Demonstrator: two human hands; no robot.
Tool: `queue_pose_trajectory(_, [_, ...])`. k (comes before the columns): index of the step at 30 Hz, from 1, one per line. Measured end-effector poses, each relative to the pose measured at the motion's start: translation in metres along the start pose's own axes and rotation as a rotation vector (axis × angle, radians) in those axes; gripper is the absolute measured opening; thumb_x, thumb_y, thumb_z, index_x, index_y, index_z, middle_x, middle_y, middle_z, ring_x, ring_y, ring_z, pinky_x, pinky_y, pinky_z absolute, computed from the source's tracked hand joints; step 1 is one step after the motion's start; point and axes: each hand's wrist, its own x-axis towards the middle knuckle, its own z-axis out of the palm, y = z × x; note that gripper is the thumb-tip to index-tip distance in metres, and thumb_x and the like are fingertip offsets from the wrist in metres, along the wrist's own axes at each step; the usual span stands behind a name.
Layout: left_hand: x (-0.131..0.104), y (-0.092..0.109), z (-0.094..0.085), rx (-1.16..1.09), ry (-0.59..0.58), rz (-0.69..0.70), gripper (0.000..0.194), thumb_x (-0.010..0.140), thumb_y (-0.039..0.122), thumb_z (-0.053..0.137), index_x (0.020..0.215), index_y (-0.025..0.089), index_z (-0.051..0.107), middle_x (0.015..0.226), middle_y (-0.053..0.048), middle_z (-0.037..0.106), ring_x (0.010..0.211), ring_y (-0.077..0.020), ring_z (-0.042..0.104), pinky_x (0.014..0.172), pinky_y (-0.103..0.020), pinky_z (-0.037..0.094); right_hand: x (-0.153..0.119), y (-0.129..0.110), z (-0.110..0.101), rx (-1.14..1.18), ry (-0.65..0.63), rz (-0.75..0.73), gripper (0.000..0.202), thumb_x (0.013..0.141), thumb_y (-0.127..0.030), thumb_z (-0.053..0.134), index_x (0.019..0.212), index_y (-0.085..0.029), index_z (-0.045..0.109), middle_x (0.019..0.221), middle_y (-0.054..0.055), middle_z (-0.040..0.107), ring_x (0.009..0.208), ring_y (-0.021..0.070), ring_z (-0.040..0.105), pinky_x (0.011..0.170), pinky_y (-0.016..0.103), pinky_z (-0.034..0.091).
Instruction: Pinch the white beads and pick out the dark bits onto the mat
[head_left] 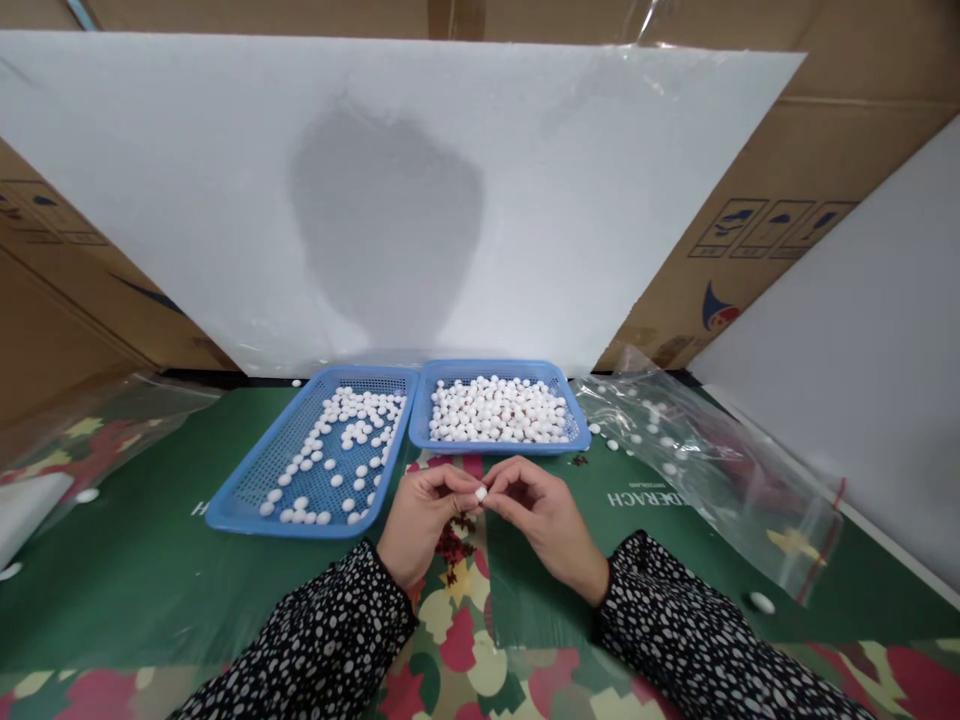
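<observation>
A small white ball is pinched between the fingertips of my left hand and my right hand, which meet in front of the baskets. Both hands are closed on it. Under my left hand lies a little heap of dark red bits. Just beyond my hands, a blue plastic basket holds a thick layer of white balls. To its left, a second blue basket has white pieces spread loosely over its mesh bottom.
A clear zip bag lies at the right, with loose white pieces around it. More clear plastic and a white roll or sheet are at the left. A white board leans against cardboard behind. A patterned cover lies beneath.
</observation>
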Motion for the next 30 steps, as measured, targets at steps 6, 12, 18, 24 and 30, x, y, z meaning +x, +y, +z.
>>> queue_pose_trajectory(6, [0.004,0.005,-0.002,0.059,-0.056,-0.043,0.012,0.069,0.023,0.082,0.072,0.016,0.072,0.068,-0.001,0.071,0.062,-0.0113,0.062,0.063,-0.022,0.05,0.016,0.0,-0.015,-0.11,-0.147,0.005,0.013,0.085,-0.029,0.07,0.081,-0.02,0.063,0.087,0.002,0.066,0.081,0.0177,0.062,0.075,0.031,0.05])
queue_pose_trajectory(12, [0.009,0.021,0.005,-0.019,0.013,-0.075,0.026,0.072,0.03,0.08,0.094,0.017,0.074,0.089,-0.005,0.075,0.082,-0.0136,0.067,0.08,-0.024,0.052,0.046,-0.075,-0.063,-0.351,-0.372,-0.129,0.005,0.088,-0.024,0.066,0.086,-0.02,0.066,0.082,0.001,0.067,0.075,0.0157,0.062,0.072,0.031,0.051])
queue_pose_trajectory(18, [-0.002,0.035,0.001,0.125,0.082,-0.057,0.025,0.069,0.031,0.082,0.086,0.016,0.072,0.08,-0.004,0.072,0.072,-0.013,0.065,0.068,-0.022,0.052,-0.005,-0.15,-0.151,-0.636,-0.09,-0.072,0.02,0.094,-0.036,0.054,0.104,-0.021,0.063,0.082,0.001,0.067,0.057,0.0119,0.058,0.054,0.025,0.047])
queue_pose_trajectory(24, [-0.002,0.049,-0.009,0.259,0.016,-0.09,0.034,0.065,0.035,0.084,0.091,0.016,0.075,0.08,-0.007,0.074,0.073,-0.0172,0.067,0.071,-0.027,0.055,-0.123,-0.06,-0.236,-1.172,0.171,0.217,0.028,0.084,-0.046,0.061,0.098,-0.022,0.064,0.087,0.007,0.067,0.065,0.0218,0.064,0.06,0.033,0.05])
queue_pose_trajectory(30, [0.021,0.082,-0.002,0.5,0.046,0.048,0.023,0.061,0.035,0.081,0.077,0.019,0.076,0.074,-0.006,0.074,0.066,-0.02,0.065,0.063,-0.03,0.054,-0.181,-0.023,-0.243,-1.148,0.33,0.24,0.032,0.087,-0.047,0.057,0.107,-0.023,0.063,0.087,0.006,0.063,0.071,0.024,0.066,0.064,0.035,0.055])
